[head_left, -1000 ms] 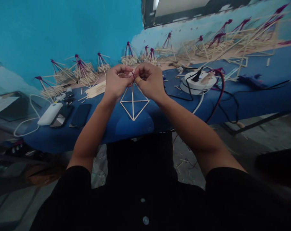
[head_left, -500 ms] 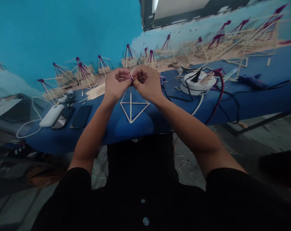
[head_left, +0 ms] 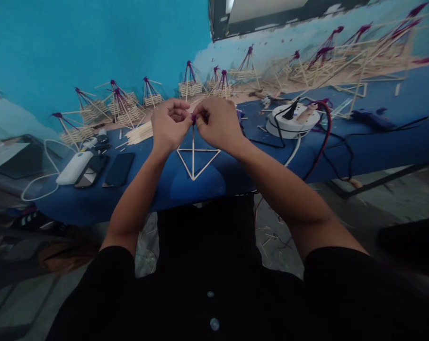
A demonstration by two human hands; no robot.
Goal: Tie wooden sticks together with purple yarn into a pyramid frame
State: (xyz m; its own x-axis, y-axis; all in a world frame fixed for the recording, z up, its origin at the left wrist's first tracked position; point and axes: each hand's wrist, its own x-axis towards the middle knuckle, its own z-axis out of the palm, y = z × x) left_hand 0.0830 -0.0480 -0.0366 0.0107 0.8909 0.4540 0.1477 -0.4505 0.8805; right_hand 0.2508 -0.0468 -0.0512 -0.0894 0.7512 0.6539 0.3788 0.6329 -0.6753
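Observation:
A pyramid-like frame of thin wooden sticks (head_left: 193,161) stands on the blue table, its triangular base toward me. At its top sits a small purple tie (head_left: 193,120), seemingly string or yarn. My left hand (head_left: 170,124) pinches at this tie from the left, thumb against forefinger, the other fingers loosely curled. From the other side my right hand (head_left: 216,121) pinches the same purple tie; a ring shows on one finger. The fingers hide most of the apex and the upper sticks.
Stick structures with purple tops (head_left: 124,106) line the wall side. Loose sticks (head_left: 139,133) lie left of my hands, with phones (head_left: 118,169) and a white power bank (head_left: 74,168) beyond. A round white power hub (head_left: 292,123) with cables stands at the right.
Both hands stay at the apex, with small finger movements around the purple tie. The purple strand that showed between the fingers is now drawn in close. The stick frame stays in place.

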